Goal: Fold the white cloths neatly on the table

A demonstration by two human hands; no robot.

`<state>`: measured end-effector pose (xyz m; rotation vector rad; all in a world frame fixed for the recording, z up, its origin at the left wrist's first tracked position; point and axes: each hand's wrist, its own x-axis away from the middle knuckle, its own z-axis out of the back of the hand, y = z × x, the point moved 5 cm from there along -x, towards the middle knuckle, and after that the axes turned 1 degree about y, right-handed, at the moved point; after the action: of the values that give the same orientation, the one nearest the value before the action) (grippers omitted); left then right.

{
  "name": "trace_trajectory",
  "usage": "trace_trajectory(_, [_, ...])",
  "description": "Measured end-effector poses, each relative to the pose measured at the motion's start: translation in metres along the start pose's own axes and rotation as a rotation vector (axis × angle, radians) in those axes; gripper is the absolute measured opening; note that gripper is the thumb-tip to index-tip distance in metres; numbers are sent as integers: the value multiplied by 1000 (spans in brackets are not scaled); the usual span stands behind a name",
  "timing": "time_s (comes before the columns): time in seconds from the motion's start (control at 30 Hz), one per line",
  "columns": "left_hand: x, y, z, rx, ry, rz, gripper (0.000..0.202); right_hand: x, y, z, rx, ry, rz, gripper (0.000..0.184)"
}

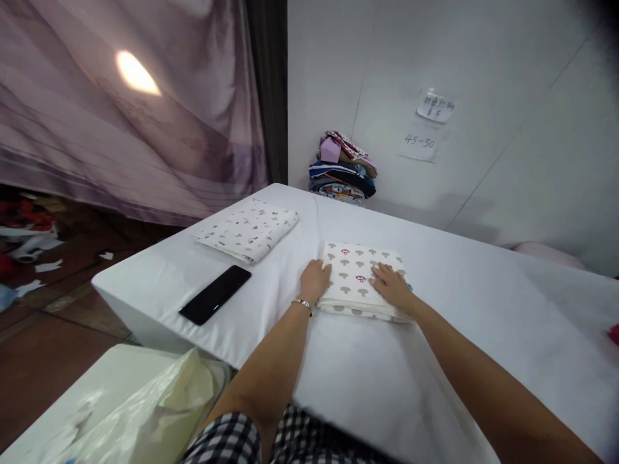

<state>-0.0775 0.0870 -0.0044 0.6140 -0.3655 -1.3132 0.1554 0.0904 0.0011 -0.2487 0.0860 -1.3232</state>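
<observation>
Your right hand point(394, 288) lies open on one folded mushroom-print cloth point(347, 278); your left hand point(315, 280) touches its edge, grip unclear; left of the cloth lies one glossy smartphone point(216, 294).

White with grey and red mushrooms for the right cloth point(355, 270); white with small dark motifs for the left cloth point(251, 230); black for the phone point(216, 294); black-and-white checks for the sleeve point(225, 439).

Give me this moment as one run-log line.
mushroom-print cloth: folded, on white table | left hand: at cloth's left edge | right hand: on cloth's top, fingers spread | black phone: left of cloth
</observation>
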Motion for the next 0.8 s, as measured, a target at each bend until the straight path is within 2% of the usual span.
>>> trace_trajectory(0.1, [-1,-1,0,22,-2,5,25,31,-14,-8,12,66,104,54])
trace_trajectory(0.2, [-3,-3,1,49,-6,7,28,49,-22,-14,67,159,114,52])
trace_trajectory(0.4, [2,-10,7,163,-36,62,42,48,-26,-13,140,226,102,50])
trace_trajectory(0.6, [33,-15,13,209,-69,91,46,49,-26,-13,144,293,119,48])
trace_trajectory(0.8, [56,-16,17,162,36,73,37,57,-29,-12,91,424,132,47])
